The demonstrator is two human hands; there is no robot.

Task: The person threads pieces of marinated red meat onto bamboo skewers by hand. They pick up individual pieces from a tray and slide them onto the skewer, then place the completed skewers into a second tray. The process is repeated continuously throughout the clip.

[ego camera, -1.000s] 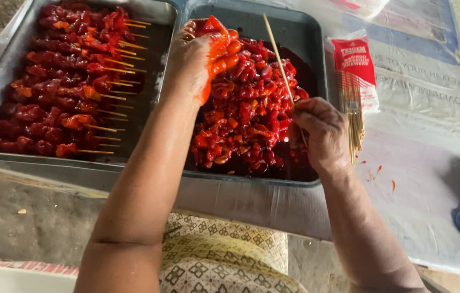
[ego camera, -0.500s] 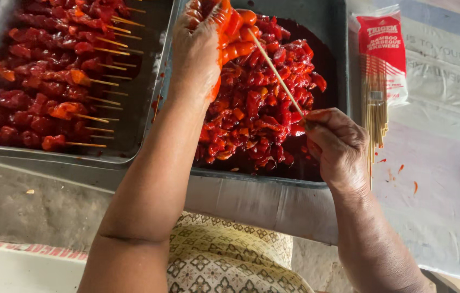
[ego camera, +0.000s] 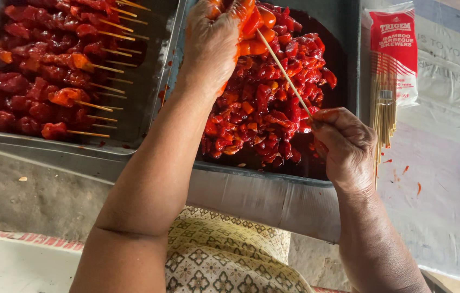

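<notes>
My left hand [ego camera: 211, 43] reaches over the right metal tray [ego camera: 273, 176] and grips red marinated meat pieces [ego camera: 251, 24] at the top of the pile. My right hand [ego camera: 344, 144] pinches the lower end of a thin bamboo skewer [ego camera: 284, 73], whose tip points up into the meat held by the left hand. The tray under both hands is heaped with loose red meat chunks [ego camera: 268, 108] in dark sauce.
A second metal tray [ego camera: 132, 135] at the left holds several finished meat skewers [ego camera: 51, 81] in rows. An open red-and-white packet of bamboo skewers [ego camera: 390, 70] lies right of the trays on a pale printed sheet [ego camera: 447, 190]. Patterned fabric [ego camera: 224, 255] covers my lap below.
The view has moved closer to the trays. My left hand stays on the meat at the pile's top while my right hand has tilted the skewer tip toward it.
</notes>
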